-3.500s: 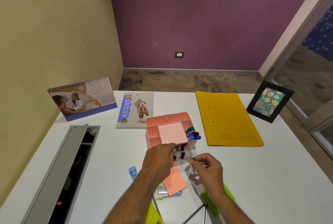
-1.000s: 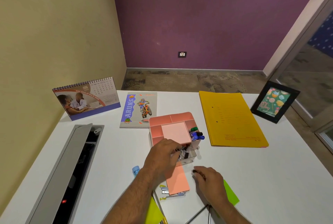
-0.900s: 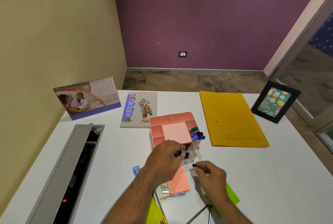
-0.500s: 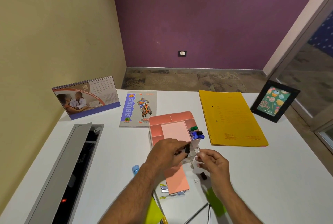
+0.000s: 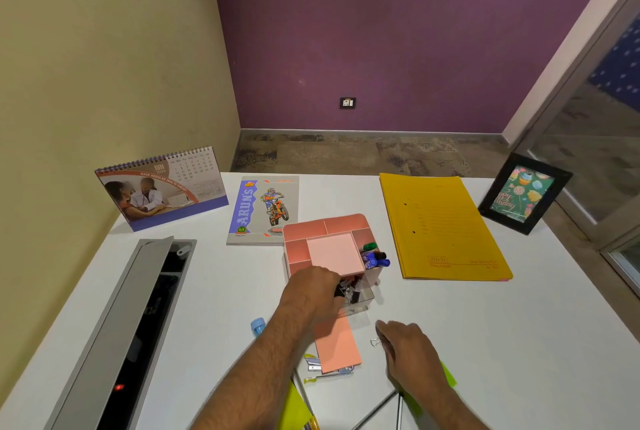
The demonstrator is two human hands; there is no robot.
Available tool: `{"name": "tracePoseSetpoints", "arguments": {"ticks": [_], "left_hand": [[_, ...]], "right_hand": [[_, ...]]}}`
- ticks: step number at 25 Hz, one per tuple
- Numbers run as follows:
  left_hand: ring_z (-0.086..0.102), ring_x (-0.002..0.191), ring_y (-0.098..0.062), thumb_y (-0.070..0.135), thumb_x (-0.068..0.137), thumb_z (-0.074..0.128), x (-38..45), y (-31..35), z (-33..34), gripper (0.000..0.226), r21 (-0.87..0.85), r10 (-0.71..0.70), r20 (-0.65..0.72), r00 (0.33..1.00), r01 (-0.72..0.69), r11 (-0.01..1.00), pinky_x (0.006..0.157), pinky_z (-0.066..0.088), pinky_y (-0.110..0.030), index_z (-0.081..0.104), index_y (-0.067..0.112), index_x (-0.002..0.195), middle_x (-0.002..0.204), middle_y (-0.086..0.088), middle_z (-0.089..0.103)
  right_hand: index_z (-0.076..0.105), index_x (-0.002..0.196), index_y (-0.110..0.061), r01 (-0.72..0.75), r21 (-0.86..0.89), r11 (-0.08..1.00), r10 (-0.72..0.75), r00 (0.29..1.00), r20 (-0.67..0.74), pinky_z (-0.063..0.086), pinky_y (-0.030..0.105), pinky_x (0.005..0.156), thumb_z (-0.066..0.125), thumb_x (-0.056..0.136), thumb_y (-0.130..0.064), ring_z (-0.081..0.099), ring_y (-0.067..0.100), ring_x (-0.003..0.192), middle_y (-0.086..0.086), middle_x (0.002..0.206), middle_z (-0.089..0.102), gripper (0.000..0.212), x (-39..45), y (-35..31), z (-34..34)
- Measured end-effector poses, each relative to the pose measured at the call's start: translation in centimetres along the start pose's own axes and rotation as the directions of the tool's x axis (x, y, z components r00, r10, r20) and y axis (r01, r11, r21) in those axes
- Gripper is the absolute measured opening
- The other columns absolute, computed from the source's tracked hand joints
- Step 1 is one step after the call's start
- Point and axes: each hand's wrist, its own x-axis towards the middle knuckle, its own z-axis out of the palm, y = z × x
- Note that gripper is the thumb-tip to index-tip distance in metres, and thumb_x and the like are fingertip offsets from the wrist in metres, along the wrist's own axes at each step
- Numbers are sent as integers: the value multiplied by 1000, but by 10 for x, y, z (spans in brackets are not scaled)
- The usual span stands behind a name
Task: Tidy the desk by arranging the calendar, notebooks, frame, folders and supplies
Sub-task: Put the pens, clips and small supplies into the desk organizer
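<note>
Reaching forward from the near edge of the white worktop [image 5: 519,343], our left hand [image 5: 313,292] lies knuckles-up against the near side of the pink desk organiser [image 5: 323,239], fingers curled onto the clear compartment [image 5: 363,294] where black binder clips [image 5: 348,292] sit; we cannot tell whether it pinches one. Our right hand [image 5: 407,348] rests lower and to the right, palm down, fingers bent toward a loose silver clip [image 5: 375,342] on the worktop, touching or nearly touching it; whether it grips it we cannot tell.

The organiser stands mid-worktop, a pale sticky pad [image 5: 334,253] in its centre and blue and green markers [image 5: 375,258] leaning out to the right. A salmon note pad [image 5: 337,343] lies just in front, its long axis running away from us, partly over a stapler [image 5: 325,369]. A blue sharpener [image 5: 258,325] sits left of our forearm.

Farther back, the notebook [image 5: 263,209] lies flat with its long side pointing away, reading "ARUN'S" and "NEW". The yellow folders [image 5: 443,225] lie likewise to the right, stamped "DELUXE". The desk calendar [image 5: 161,187] stands at the back left, showing "JUN" and "HAVE REGULAR HEALTH CHECK". The black frame [image 5: 524,192] leans at the back right with a birthday card inside. A grey cable tray [image 5: 114,332] is open along the left.
</note>
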Motion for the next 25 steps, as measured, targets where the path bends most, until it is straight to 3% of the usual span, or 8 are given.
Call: {"name": "tracePoseSetpoints", "arguments": {"ticks": [3,7,11,14,18,22,25], "left_hand": [[60,86,-23,43,88,58,-1,1,1,30,15,1,-13,1000,0,1000,68,43,-32,66,18,103,95,-4,67],[57,84,-21,40,86,61,-4,-1,0,26,-61,-6,-45,999,4,998,68,44,-32,65,18,99,91,-2,66],[55,87,-18,35,90,56,-7,-4,-1,16,-178,1,-129,992,-24,984,67,39,-29,62,22,94,91,2,64],[54,82,-10,46,90,52,-9,-1,-1,25,-293,2,-172,985,-53,955,71,48,-29,66,28,101,91,11,64],[61,82,-8,48,85,64,-7,4,-3,32,-492,59,-111,992,-107,864,75,52,-29,72,26,106,95,8,71],[58,72,-3,32,85,70,-5,8,-8,17,-575,70,-146,987,-142,806,71,51,-23,77,22,97,88,4,74],[57,73,-4,28,88,68,-4,4,-12,15,-493,61,-205,977,-157,856,70,46,-20,77,22,97,88,4,74]], "right_hand": [[67,90,-25,33,-60,998,-31,999,28,48,31,48,75,67,-16,59,20,63,-4,76,61,26,5,3,3],[60,92,-24,-164,195,967,159,986,43,45,23,69,67,83,-15,60,14,81,-5,89,61,15,9,-3,-12],[57,72,-22,-331,409,850,325,942,86,47,21,58,75,79,-15,61,9,64,-5,68,67,21,11,-5,-23],[63,66,-24,-279,575,769,349,937,-12,47,22,54,80,74,-11,58,7,56,-6,59,65,23,7,-11,-28],[71,73,-17,-137,832,538,367,926,-85,55,23,63,83,71,-4,64,12,64,-2,68,70,18,16,-33,-52],[73,83,-21,-5,830,558,246,956,-160,57,21,72,80,74,-2,69,11,78,-10,78,73,22,30,-49,-66],[71,87,-27,-22,806,591,276,945,-177,53,12,72,75,78,0,68,4,83,-13,81,72,29,37,-53,-64]]}}
